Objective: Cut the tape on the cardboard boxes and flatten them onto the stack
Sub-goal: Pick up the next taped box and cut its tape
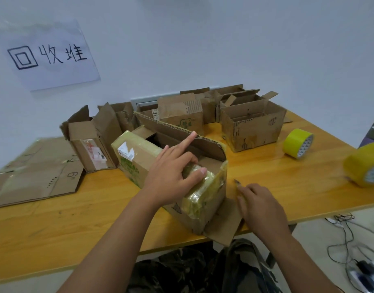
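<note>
At the frame's right we see two yellow tape rolls (298, 143) on the wooden table (266, 166); upper left, a handwritten wall sign (48, 56).

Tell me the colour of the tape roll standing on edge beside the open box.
Yellow-green tape roll, white patterned core; head view shows it.

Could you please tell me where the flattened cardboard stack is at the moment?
In the head view, the flattened cardboard stack lies at the wooden table's far left end, beside an opened box.

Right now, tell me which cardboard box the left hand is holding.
The left hand grips the tape-wrapped box at the table's front edge, flap raised. The other boxes stand behind it, untouched.
</note>
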Motion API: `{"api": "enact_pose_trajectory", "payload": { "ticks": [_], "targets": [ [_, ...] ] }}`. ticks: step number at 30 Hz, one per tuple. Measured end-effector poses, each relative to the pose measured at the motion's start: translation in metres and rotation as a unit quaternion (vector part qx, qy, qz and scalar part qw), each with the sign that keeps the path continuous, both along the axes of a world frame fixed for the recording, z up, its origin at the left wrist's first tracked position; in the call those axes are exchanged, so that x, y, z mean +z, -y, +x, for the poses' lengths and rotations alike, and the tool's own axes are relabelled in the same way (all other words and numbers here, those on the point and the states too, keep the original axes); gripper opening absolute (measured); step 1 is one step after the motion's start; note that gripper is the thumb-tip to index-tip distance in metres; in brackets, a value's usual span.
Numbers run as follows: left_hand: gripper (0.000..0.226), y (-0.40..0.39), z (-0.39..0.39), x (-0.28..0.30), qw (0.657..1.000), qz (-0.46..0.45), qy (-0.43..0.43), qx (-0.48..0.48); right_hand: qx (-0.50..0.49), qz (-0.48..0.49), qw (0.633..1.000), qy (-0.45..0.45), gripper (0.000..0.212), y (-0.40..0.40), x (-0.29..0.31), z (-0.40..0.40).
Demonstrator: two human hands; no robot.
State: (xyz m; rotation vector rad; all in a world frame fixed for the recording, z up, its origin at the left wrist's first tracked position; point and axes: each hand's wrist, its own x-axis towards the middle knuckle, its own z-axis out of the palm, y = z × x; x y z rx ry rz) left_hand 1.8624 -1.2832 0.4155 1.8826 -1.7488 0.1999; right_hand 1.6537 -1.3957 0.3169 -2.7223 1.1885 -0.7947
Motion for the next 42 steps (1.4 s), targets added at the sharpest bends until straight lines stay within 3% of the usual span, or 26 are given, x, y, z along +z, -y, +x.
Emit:
{"api": "enact_pose_trajectory", "payload": {
  "ticks": [5, 7, 9, 11, 13, 18, 23, 28, 34, 38, 42],
  "targets": [
    [0.038, 0.0, 0.0, 0.0, 1.0, -0.002, -0.002, -0.002, -0.003, 0.068, 0.994, -0.09, 0.046, 0.002, 0.014, 0.001],
    [0.036, 0.0, 0.0, 0.0, 1.0, -0.001, -0.004, -0.003, 0.029, 0.081, 0.995, 0.046, 0.044, 0.0, 0.029, 0.004],
    [0.036, 0.0, 0.0, 0.001, 1.0, 0.002, -0.003, -0.002, 0.075, 0.099, 0.969, 0.215, 0.037, -0.005, 0.045, 0.011],
    [0.036, -0.001, -0.001, 0.001, 1.0, 0.003, 0.002, -0.001, 0.107, 0.16, 0.94, 0.282, 0.039, -0.009, 0.06, 0.021],
    [0.036, -0.001, -0.001, 0.001, 1.0, 0.0, 0.004, -0.003, 0.116, 0.201, 0.935, 0.269, 0.042, -0.011, 0.07, 0.031],
    [0.04, -0.001, 0.001, 0.0, 1.0, -0.001, 0.003, 0.0, 0.135, 0.173, 0.933, 0.285, 0.025, -0.008, 0.068, 0.038],
    [0.045, -0.001, 0.0, 0.001, 1.0, 0.0, -0.003, 0.001, 0.025, 0.214, 0.912, 0.35, 0.025, 0.017, 0.058, 0.029],
    [0.047, -0.001, -0.001, 0.001, 1.0, -0.008, -0.003, 0.003, 0.049, 0.186, 0.908, 0.372, 0.009, -0.003, 0.042, 0.039],
    [0.046, -0.001, 0.0, 0.0, 1.0, 0.002, 0.0, 0.004, 0.078, 0.08, 0.931, 0.348, 0.027, -0.026, 0.029, 0.041],
    [0.048, 0.0, 0.001, -0.001, 1.0, -0.002, -0.001, 0.004, 0.103, 0.205, 0.916, 0.33, 0.043, -0.043, 0.023, 0.04],
    [0.049, 0.0, 0.001, -0.002, 1.0, 0.001, -0.005, 0.004, 0.069, 0.242, 0.891, 0.377, 0.024, -0.034, 0.039, 0.03]
  ]
}}
